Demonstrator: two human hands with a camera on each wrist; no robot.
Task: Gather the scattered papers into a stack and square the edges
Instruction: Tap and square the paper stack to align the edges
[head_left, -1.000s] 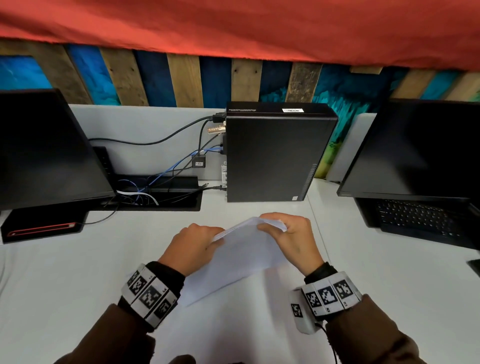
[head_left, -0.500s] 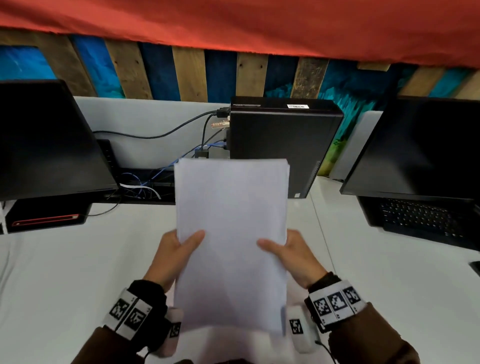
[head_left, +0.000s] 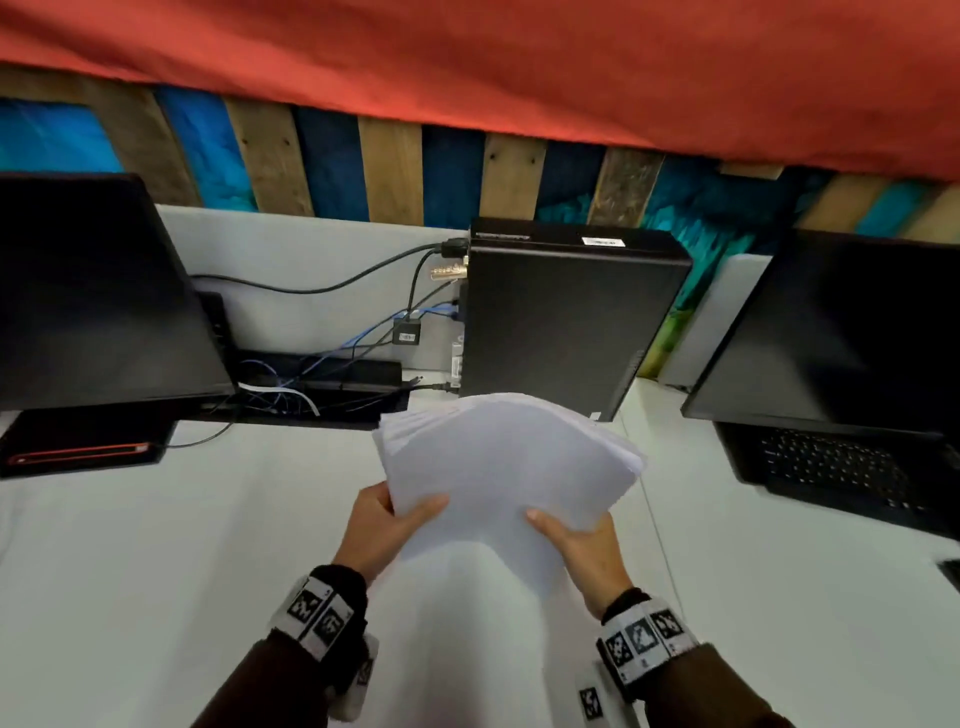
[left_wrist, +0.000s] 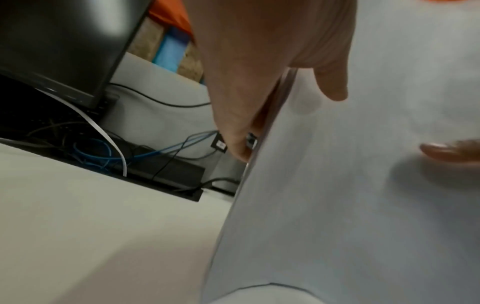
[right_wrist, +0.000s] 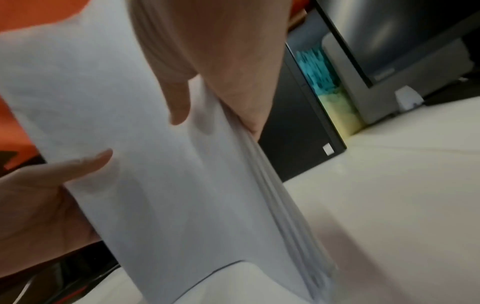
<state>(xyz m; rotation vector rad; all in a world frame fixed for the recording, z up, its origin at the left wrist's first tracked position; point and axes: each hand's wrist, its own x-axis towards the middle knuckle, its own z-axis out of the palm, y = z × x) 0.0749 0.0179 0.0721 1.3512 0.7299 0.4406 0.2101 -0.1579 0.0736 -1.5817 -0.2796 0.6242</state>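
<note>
Since half a second ago the paper stack (head_left: 498, 467) has tipped away toward 12 o'clock, top edges fanning. Left hand (head_left: 384, 530) and right hand (head_left: 587, 545) each pinch a side, thumb on the face, fingers behind, above the desk (head_left: 156, 571). Likely loosened so the sheets can settle for tapping square.

The head camera looks down and forward over the white desk (head_left: 156, 571) toward the black computer tower (head_left: 561, 322). Each wrist camera sits close, looking along its hand; both share the paper stack (left_wrist: 363, 205) with the head view.
</note>
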